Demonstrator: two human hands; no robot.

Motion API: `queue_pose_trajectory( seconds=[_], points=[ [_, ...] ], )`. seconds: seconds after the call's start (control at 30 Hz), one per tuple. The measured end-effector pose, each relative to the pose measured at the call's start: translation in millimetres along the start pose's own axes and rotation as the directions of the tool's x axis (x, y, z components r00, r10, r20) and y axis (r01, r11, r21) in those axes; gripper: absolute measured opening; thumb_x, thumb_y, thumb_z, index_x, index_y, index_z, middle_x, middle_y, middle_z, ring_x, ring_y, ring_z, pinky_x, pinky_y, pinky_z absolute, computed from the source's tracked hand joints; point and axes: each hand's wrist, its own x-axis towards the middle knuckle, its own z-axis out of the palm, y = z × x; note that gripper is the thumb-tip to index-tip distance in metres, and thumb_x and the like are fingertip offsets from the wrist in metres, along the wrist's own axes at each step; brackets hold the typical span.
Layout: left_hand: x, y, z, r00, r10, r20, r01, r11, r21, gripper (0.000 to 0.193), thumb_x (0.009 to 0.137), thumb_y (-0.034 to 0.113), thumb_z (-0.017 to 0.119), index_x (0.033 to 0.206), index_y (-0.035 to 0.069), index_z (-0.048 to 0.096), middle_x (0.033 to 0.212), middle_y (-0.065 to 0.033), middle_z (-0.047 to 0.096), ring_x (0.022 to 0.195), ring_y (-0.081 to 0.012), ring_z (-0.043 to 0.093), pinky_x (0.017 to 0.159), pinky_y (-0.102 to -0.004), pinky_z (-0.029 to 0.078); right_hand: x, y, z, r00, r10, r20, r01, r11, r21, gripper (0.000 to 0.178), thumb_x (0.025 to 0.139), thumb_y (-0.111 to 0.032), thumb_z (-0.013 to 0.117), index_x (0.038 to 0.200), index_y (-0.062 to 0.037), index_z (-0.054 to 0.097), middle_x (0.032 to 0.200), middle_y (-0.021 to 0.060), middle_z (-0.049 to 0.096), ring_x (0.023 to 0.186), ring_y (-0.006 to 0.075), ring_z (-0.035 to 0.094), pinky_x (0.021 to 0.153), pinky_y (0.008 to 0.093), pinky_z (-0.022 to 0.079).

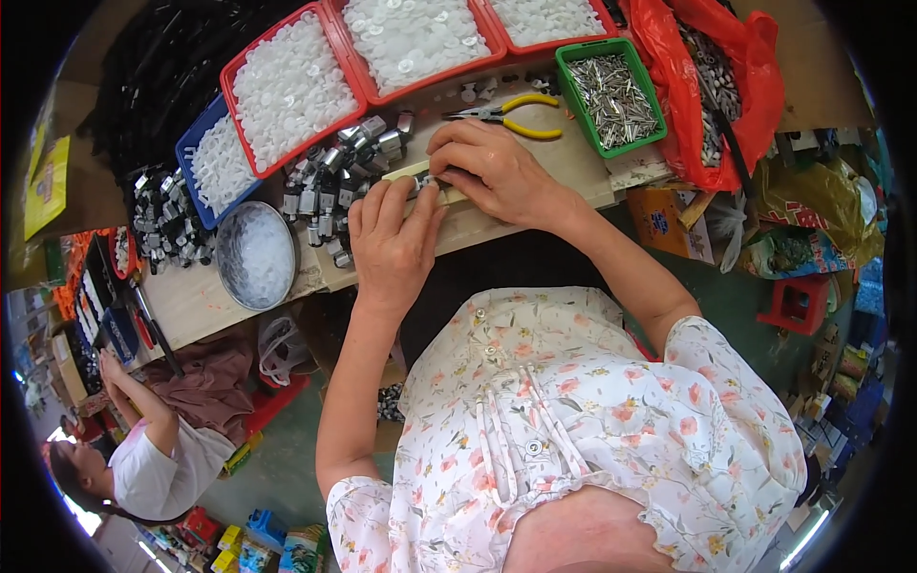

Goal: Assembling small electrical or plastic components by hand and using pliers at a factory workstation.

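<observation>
My left hand [392,234] and my right hand [492,172] meet at the front edge of a wooden worktable. Between their fingertips is a pale wooden strip [409,172] and a small greyish piece [427,181], largely covered by the fingers. The fingers of my left hand are bent and close together at the strip. Thumb and fingers of my right hand are pinched together over its right end; what they grip is hidden. Small metal-and-black parts [330,181] lie heaped beside my left hand. Beyond my right hand rest yellow-handled pliers [528,116].
Red trays [358,84] of white plastic pieces line the back, with a green tray [571,100] of metal pins beside them. A round metal bowl [223,250] of white bits stands left. A red plastic bag [662,91] sits right. Another person [167,468] works at far left.
</observation>
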Motion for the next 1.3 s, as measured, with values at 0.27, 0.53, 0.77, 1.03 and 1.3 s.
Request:
queue_pose_trajectory(
  seconds=[0.27,0.53,0.77,1.03,1.3],
  points=[
    [20,-6,-18,0.998,0.033,0.048,-0.030,0.998,-0.058,0.026,0.078,0.016,0.077,0.102,0.006,0.071,0.108,-0.0105,0.063,0.108,-0.0312,0.056,0.089,-0.0425,0.043,-36,12,-116,0.929,0.137,-0.343,-0.274,0.880,-0.389,0.023,0.084,-0.006,0.070,0.106,0.0006,0.066,0.102,0.0133,0.063,0.091,0.0317,0.064,0.078,0.0385,0.050],
    [96,-41,-15,0.997,0.047,-0.066,-0.054,0.994,-0.098,0.014,0.081,0.009,0.072,0.094,0.004,0.072,0.098,-0.0098,0.065,0.103,-0.0343,0.056,0.089,-0.0438,0.045,-56,37,-142,0.931,0.253,-0.263,-0.365,0.660,-0.657,0.017,0.084,-0.007,0.070,0.099,0.0004,0.067,0.091,0.0130,0.060,0.086,0.0316,0.062,0.075,0.0397,0.048],
    [139,-67,10,0.996,0.084,-0.007,-0.084,0.996,-0.042,0.009,0.075,0.009,0.074,0.083,0.004,0.074,0.088,-0.0090,0.066,0.094,-0.0302,0.057,0.082,-0.0416,0.047,-50,40,-146,0.899,0.318,-0.301,-0.437,0.699,-0.567,0.010,0.085,-0.005,0.067,0.093,0.0015,0.066,0.086,0.0129,0.061,0.082,0.0306,0.063,0.073,0.0383,0.049],
    [156,-75,10,0.983,0.058,0.173,-0.042,0.994,-0.100,0.011,0.074,0.011,0.075,0.081,0.002,0.074,0.080,-0.0116,0.065,0.085,-0.0307,0.057,0.077,-0.0422,0.047,-51,41,-150,0.894,0.283,-0.348,-0.430,0.762,-0.484,0.012,0.088,-0.007,0.067,0.095,0.0018,0.063,0.087,0.0131,0.064,0.081,0.0274,0.065,0.071,0.0353,0.050],
    [145,-54,-2,0.997,-0.078,-0.026,0.071,0.974,-0.215,0.013,0.085,0.010,0.070,0.088,-0.002,0.074,0.079,-0.0125,0.071,0.073,-0.0265,0.061,0.070,-0.0365,0.049,-26,11,-118,0.871,0.250,-0.422,-0.338,0.930,-0.146,0.010,0.092,-0.008,0.065,0.093,0.0016,0.061,0.087,0.0052,0.063,0.078,0.0128,0.058,0.070,0.0267,0.047]
  ],
)
